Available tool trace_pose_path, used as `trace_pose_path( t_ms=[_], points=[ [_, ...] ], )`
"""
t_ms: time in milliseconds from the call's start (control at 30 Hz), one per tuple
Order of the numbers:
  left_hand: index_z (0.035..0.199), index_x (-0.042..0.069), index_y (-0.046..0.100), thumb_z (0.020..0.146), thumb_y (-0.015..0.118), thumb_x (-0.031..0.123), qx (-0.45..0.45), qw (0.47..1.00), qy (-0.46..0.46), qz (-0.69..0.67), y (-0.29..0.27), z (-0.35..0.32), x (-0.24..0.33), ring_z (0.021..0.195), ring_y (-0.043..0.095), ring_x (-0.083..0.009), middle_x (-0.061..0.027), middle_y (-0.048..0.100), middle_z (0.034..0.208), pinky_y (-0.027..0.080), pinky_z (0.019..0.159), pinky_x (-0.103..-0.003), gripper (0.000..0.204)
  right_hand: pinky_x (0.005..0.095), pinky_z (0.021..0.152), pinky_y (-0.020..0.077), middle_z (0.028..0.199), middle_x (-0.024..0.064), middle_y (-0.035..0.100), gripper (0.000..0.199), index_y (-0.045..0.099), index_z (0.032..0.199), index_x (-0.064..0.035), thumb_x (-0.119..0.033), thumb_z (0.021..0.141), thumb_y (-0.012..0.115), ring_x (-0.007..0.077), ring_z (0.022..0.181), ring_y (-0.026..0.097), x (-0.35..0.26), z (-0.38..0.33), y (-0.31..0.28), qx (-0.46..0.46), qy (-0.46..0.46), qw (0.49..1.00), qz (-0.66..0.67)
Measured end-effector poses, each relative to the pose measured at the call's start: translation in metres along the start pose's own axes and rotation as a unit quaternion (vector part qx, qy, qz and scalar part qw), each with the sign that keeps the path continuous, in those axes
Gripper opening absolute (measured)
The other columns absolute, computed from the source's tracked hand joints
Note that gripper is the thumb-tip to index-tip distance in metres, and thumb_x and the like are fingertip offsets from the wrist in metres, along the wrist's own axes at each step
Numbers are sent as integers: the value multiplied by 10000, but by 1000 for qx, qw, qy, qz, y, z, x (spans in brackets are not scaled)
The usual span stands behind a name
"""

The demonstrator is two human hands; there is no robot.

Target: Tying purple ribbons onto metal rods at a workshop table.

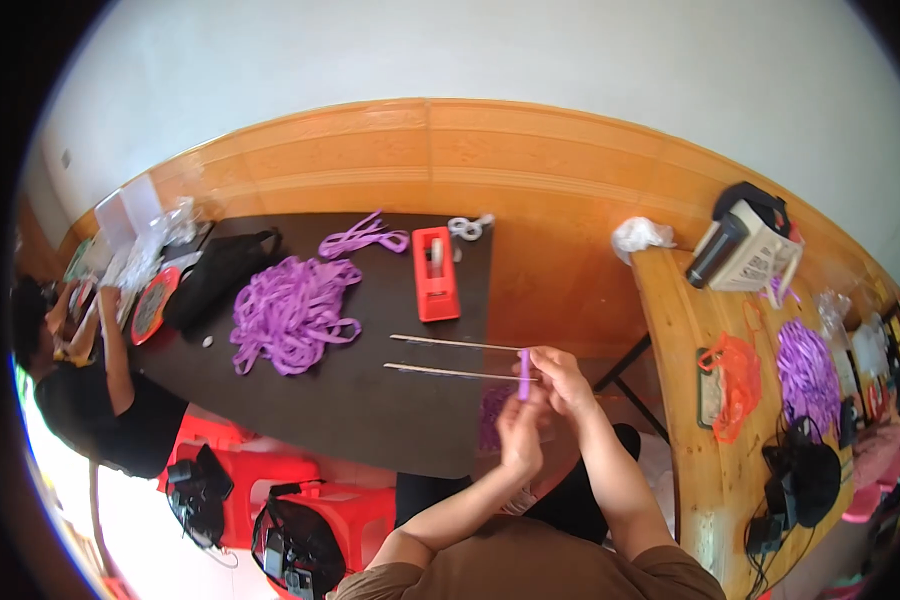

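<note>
Two thin, pale rods lie nearly parallel, running over the dark table's right edge toward my hands. Across their near ends runs a short span of purple ribbon. My right hand is closed on the ribbon beside the rod ends, fingers bent inward. Below it, my left hand has its curled fingers at the ribbon's lower end; its fingertips are slightly blurred. A large tangled heap of purple ribbon lies on the table, left of the rods. More purple ribbon below the table edge is partly hidden by my hands.
On the dark table are a red tape dispenser, white-handled scissors and a black bag. A wooden table at right holds an orange plastic bag and purple ribbon. Another person sits at far left, near red stools.
</note>
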State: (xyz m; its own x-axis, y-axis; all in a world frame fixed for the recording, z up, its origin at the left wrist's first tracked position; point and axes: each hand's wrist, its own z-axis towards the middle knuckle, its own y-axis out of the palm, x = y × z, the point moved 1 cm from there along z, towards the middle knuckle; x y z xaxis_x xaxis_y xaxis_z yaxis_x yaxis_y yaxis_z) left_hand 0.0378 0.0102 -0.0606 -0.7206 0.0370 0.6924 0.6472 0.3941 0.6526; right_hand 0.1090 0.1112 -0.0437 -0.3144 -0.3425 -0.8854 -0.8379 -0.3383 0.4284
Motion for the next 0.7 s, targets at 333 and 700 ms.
trace_pose_path(
  t_ms=[333,700],
  points=[
    [860,-16,637,845,590,61,-479,798,80,356,-24,-92,126,792,605,-176,-110,627,831,479,690,-294,91,219,468,396,707,51,617,83,629,815,-12,-34,749,675,126,622,598,-6,-11,12,94,-19,995,27],
    [726,-1,588,693,615,60,67,417,447,788,-104,61,264,873,472,-326,-154,497,848,390,725,-406,75,213,560,404,704,37,626,190,646,762,12,-168,820,662,66,660,554,94,26,-107,211,-18,915,-343]
  ],
)
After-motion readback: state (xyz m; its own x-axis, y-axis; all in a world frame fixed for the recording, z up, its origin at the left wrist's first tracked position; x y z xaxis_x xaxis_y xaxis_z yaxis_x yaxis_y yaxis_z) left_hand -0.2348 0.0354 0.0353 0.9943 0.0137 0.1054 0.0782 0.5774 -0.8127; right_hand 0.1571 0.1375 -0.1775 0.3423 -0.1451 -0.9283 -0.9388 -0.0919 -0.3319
